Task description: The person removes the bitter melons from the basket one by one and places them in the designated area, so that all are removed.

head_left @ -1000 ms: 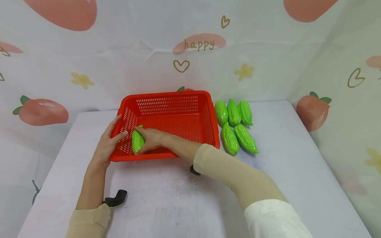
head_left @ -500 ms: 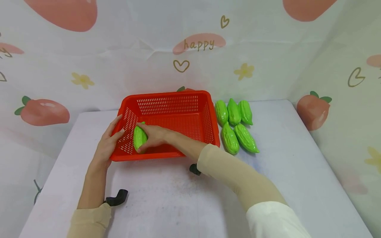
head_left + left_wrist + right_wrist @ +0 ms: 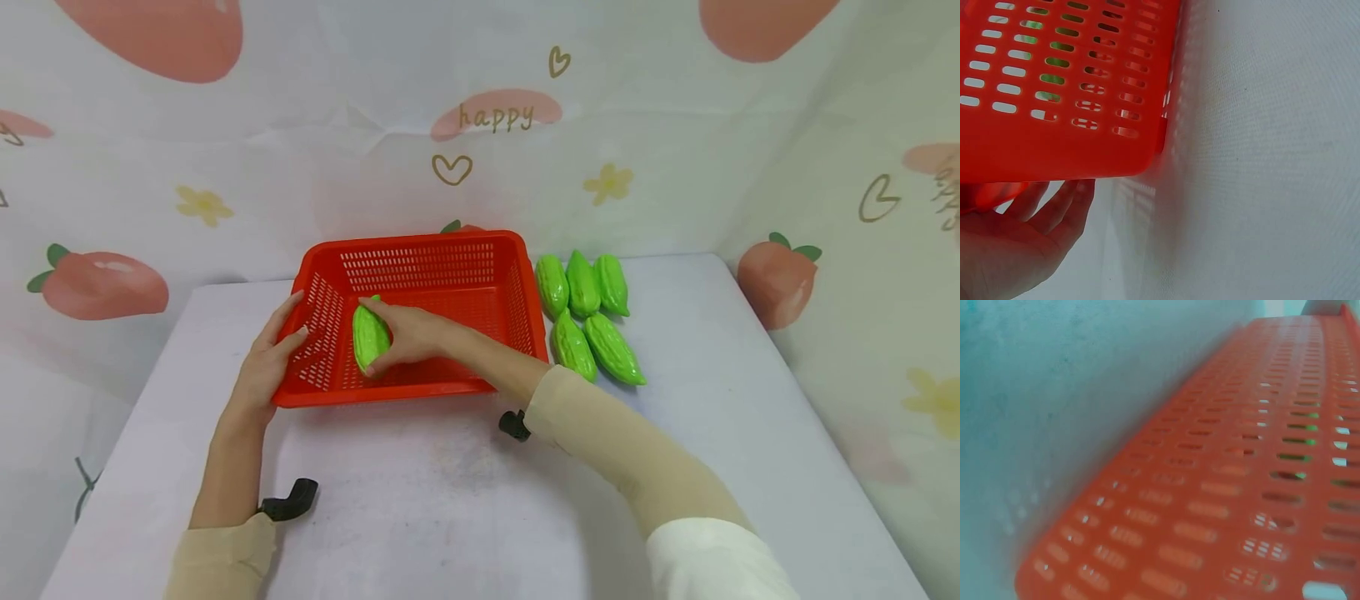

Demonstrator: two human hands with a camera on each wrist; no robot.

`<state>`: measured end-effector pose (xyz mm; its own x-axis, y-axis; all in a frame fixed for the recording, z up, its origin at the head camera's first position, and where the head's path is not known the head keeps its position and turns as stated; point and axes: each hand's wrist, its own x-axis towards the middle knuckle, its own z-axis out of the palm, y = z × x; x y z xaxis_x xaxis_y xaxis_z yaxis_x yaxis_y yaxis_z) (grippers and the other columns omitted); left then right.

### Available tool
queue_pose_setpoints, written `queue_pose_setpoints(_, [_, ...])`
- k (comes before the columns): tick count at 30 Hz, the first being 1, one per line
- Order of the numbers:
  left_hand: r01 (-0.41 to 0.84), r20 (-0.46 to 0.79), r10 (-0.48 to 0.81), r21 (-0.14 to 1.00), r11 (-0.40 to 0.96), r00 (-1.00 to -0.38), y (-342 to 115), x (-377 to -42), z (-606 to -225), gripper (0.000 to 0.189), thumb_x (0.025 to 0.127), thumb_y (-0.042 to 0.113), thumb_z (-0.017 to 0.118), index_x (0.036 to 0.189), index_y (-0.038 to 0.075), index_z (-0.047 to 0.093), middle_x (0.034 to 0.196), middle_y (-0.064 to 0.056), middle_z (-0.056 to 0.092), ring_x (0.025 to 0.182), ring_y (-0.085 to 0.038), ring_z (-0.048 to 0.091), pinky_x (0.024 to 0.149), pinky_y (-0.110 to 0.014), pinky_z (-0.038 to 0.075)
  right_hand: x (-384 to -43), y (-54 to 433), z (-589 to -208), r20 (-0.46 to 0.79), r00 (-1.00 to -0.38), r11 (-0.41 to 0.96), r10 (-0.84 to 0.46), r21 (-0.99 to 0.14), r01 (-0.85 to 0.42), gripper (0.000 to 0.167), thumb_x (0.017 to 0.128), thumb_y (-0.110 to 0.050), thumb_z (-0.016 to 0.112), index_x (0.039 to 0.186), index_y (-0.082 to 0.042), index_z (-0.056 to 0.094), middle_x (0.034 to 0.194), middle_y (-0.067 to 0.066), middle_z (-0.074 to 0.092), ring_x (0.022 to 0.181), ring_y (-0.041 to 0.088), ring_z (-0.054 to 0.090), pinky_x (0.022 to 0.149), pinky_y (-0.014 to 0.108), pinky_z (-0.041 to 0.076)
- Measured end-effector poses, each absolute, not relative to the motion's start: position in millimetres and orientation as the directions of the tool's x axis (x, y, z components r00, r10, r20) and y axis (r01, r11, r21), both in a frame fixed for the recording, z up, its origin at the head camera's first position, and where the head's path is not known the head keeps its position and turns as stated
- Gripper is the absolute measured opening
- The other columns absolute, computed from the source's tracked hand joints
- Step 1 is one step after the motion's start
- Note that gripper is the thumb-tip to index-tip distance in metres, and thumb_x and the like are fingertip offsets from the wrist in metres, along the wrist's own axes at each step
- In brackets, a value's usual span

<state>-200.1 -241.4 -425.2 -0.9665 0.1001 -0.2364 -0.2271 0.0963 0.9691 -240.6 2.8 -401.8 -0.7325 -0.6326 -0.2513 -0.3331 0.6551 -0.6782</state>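
My right hand (image 3: 412, 335) is inside the red basket (image 3: 412, 393), holding a bright green, ridged bitter melon (image 3: 369, 340) between thumb and fingers in the basket's left half. At the basket's left side, my left hand (image 3: 262, 367) grips the rim, with the thumb lying over its edge. The left wrist view shows the fingers (image 3: 1066, 212) at the rim and slivers of green through the slots in the red wall (image 3: 1054, 144). The slotted basket wall (image 3: 1197, 506) fills much of the right wrist view, and the right hand is hidden there.
Several more bitter melons (image 3: 583, 285) lie in two rows on the white table (image 3: 720, 433), close against the basket's right side. Behind the basket rises a printed cloth backdrop (image 3: 300, 167). Black wrist-camera parts (image 3: 292, 500) stick out from the forearms.
My right hand has moved right and a little away from me inside the basket, carrying the bitter melon off the left wall. The left hand keeps its hold on the rim.
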Motion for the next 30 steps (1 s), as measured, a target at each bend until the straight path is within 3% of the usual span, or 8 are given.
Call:
queue_pose_setpoints(8, [-0.236,-0.243,0.104,0.969,0.072,-0.964,-241.7,-199.9,-425.5,0.054,0.105,0.033,0.047,0.154,0.045,0.028,0.153,-0.009,0.026,0.108,-0.019,0.053,0.075,-0.025,0.057,-236.8,17.8,-391.7,-0.185,-0.739,0.614,-0.648,-0.701,-0.362,0.108,0.08,-0.036,0.084,0.161,-0.021,0.014,0.132,0.0,0.049,0.112,0.016,0.05,0.085,0.023,0.047])
queue_pose_setpoints(22, [-0.22,-0.226,0.118,0.973,0.065,-0.967,-243.3,-199.8,-425.3,0.055,0.105,0.03,0.047,0.155,0.043,0.028,0.151,-0.01,0.027,0.107,-0.019,0.052,0.075,-0.025,0.057,-224.1,42.9,-377.9,-0.104,-0.793,0.58,-0.601,-0.739,-0.342,0.108,0.078,-0.028,0.084,0.161,-0.022,0.015,0.151,0.011,0.033,0.12,0.018,0.044,0.087,0.025,0.05])
queue_pose_setpoints(30, [-0.229,-0.235,0.121,0.972,0.061,-0.964,-242.9,-198.9,-425.0,0.056,0.105,0.031,0.048,0.155,0.044,0.027,0.152,-0.009,0.027,0.109,-0.019,0.052,0.076,-0.026,0.057,-217.1,64.4,-378.6,-0.079,-0.796,0.56,-0.599,-0.753,-0.346,0.107,0.079,-0.026,0.084,0.16,-0.031,0.014,0.155,0.007,0.027,0.12,0.016,0.045,0.089,0.027,0.05])
